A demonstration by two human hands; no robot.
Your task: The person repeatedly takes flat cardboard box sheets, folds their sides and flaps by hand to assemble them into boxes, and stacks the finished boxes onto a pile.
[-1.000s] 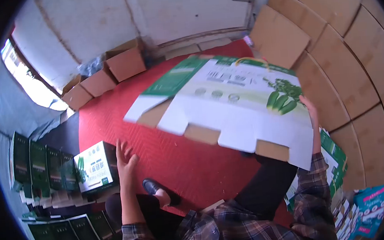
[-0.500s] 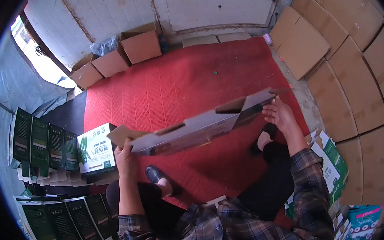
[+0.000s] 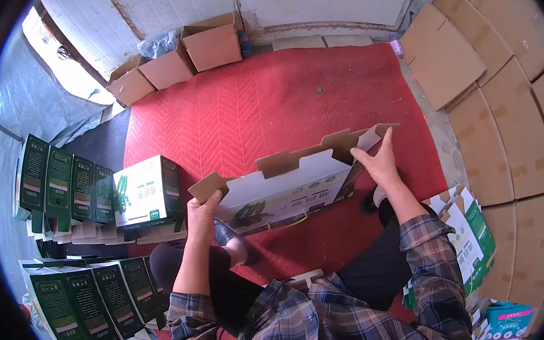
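Note:
A white printed carton (image 3: 287,194) with a green vegetable picture hangs in front of my knees, above the red mat. Its brown-lined flaps stick up along the top edge, and a pale cord handle (image 3: 292,223) shows low on its front. My left hand (image 3: 204,215) pinches the carton's left end beside a brown flap (image 3: 206,186). At the opposite end my right hand (image 3: 379,163) grips the right corner, thumb on the near side and a finger raised along the end flap (image 3: 369,138). The carton's underside is hidden.
To the left stand rows of dark green cartons (image 3: 94,305) and a white-fronted carton (image 3: 139,192). Brown boxes (image 3: 212,47) line the back wall. Brown cartons (image 3: 514,125) are stacked on the right, with flattened printed cartons (image 3: 466,238) near my right leg. A red mat (image 3: 266,100) covers the floor.
The carton has gone from flat and edge-on to opened out, its printed front now facing me and its top flaps spread. My right hand has shifted slightly left and down at its corner.

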